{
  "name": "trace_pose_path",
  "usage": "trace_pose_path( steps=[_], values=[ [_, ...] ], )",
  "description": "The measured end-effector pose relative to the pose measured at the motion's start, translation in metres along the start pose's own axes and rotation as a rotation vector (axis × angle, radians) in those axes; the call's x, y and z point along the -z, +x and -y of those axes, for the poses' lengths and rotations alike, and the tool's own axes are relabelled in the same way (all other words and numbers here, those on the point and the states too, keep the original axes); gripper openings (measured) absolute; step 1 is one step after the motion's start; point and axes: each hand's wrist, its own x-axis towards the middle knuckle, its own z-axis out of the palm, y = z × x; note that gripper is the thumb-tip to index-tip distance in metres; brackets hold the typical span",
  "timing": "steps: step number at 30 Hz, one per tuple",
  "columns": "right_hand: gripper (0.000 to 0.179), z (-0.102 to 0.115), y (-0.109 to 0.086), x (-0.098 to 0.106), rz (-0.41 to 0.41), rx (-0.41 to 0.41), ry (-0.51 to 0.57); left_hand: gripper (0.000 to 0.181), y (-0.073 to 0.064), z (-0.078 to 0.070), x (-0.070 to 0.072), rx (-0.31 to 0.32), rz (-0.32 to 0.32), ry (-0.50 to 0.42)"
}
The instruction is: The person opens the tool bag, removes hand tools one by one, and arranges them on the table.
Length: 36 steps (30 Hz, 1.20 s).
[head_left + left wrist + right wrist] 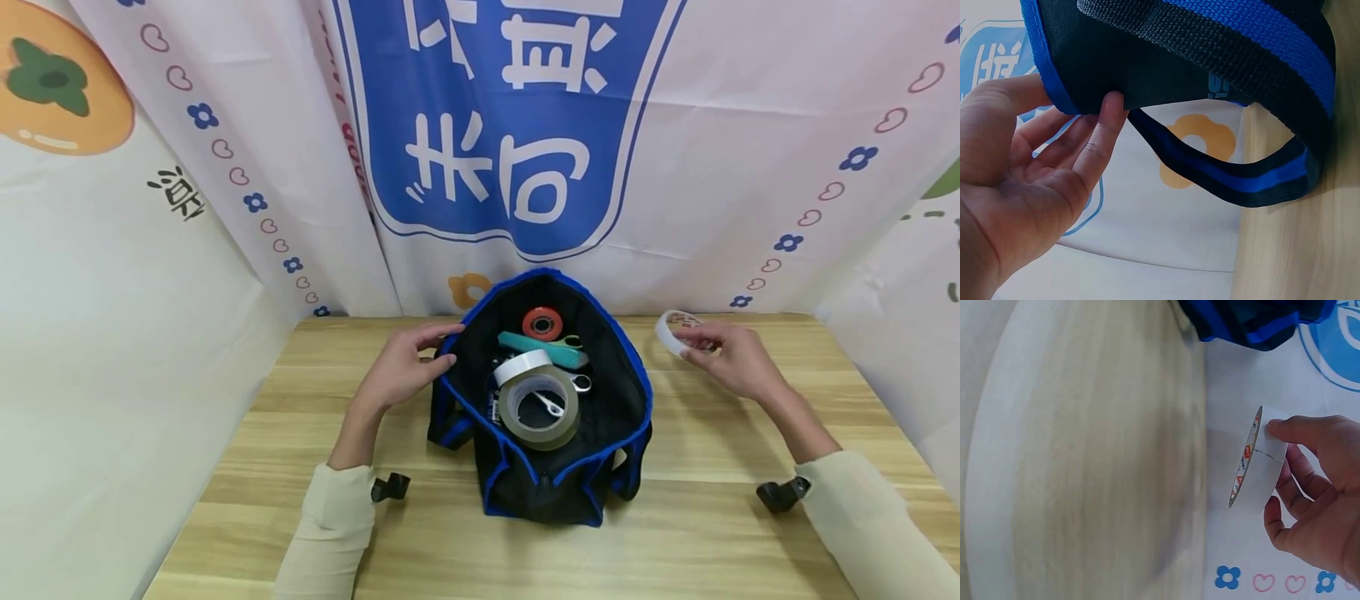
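Tape roll (664, 335), white, right of black bag (618, 396), by far edge of table (442, 550). Right hand (729, 360) grips it, fingers part-curled. Left hand (401, 367) pinches bag's left rim, fingers slightly apart.

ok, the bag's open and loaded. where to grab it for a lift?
By both handles together: the left strap from the person's left, the right strap from the right. Both hang outside the bag, and the left one forms an open loop that fingers can pass through. I'd avoid lifting by one side: the top is open, so contents might spill.
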Motion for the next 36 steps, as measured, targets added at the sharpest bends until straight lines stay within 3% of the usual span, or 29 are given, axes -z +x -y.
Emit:
trace_pose_path(
  steps=[9,16,29,36],
  values=[
    [0.029,-0.007,0.013,-0.014,0.089,-0.007,-0.014,0.043,0.000,-0.001,0.000,0.003,0.000,0.008],
    [0.029,-0.012,0.021,-0.026,0.113,-0.027,0.012,0.043,-0.001,-0.001,0.000,-0.010,-0.004,0.017],
    [0.024,-0.011,0.027,-0.032,0.197,-0.101,-0.009,0.044,-0.001,-0.002,0.000,0.008,0.004,-0.002],
    [0.024,-0.006,0.028,-0.029,0.164,-0.088,0.007,0.044,-0.001,-0.001,0.000,0.005,0.004,0.005]
  ],
)
